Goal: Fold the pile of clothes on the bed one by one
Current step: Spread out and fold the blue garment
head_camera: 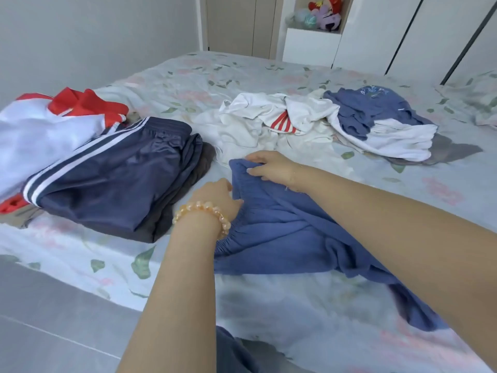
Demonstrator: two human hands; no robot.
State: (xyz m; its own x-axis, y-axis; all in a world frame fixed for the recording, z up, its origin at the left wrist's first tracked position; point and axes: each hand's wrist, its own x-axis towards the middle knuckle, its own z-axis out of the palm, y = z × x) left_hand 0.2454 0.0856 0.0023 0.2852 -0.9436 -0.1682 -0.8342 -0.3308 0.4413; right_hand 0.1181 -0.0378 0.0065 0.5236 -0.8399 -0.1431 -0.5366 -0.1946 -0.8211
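A pair of blue trousers (pixel 290 238) with an elastic waistband lies across the near middle of the bed (pixel 188 74). My left hand (pixel 215 197), with a bead bracelet on its wrist, pinches the waistband at its near edge. My right hand (pixel 271 166) grips the far end of the same waistband. An unfolded pile of white garments (pixel 269 122) and a blue top (pixel 376 111) lies behind, towards the right. Folded navy track trousers (pixel 115 173) with white stripes sit to the left.
A white and red jacket (pixel 45 130) lies at the far left beside the navy trousers. The bed's near edge drops to a grey floor (pixel 53 319) at the lower left. White wardrobes (pixel 403 36) and a shelf with plush toys (pixel 322 14) stand behind the bed.
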